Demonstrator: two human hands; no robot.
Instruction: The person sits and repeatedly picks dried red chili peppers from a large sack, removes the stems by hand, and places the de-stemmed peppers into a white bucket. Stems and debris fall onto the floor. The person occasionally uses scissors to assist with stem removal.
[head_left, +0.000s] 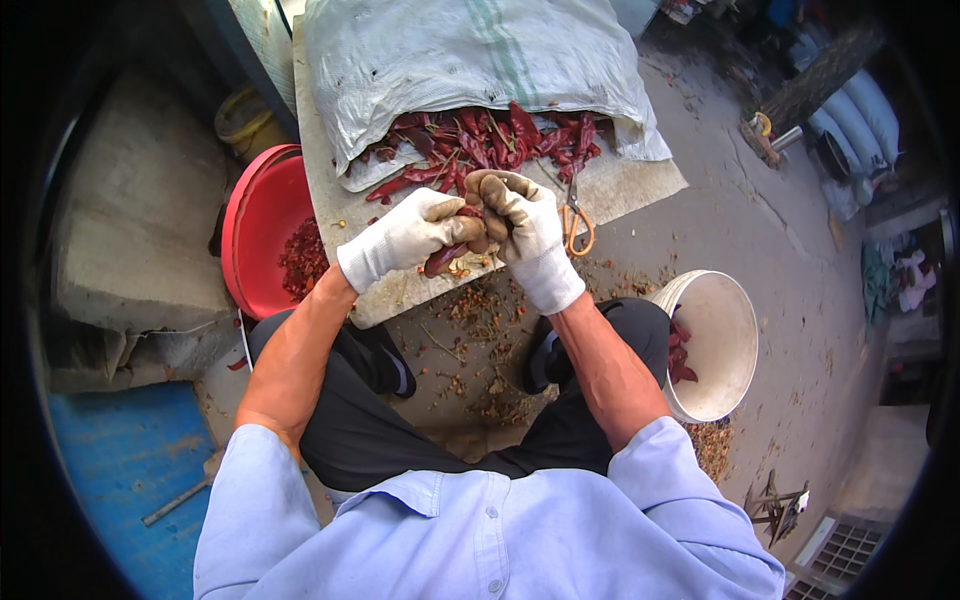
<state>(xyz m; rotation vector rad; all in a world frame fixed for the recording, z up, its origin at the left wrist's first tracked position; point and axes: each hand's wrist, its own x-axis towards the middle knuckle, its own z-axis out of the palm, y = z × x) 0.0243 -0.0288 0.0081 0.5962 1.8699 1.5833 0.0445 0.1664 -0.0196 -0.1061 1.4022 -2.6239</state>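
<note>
Both hands wear white knit gloves with stained brown fingers and meet above the front edge of a worn pale board (405, 296). In my left hand (420, 229) is a dark red dried chili pepper (444, 259), its end hanging below the fingers. My right hand (517, 221) pinches at the upper part of the same pepper; its fingertips overlap the left ones, so the exact grip is partly hidden. Just beyond, red dried chilies (487, 142) spill from the mouth of a white woven sack (465, 60). Orange-handled scissors (576, 225) lie right of my right hand.
A red plastic basin (247, 247) with chili pieces (304, 259) stands at left. To the right, a tilted white bucket (720, 337) holds some red chilies (679, 349). Stems and scraps (487, 315) litter the floor between my feet. A small folding stool (780, 510) stands lower right.
</note>
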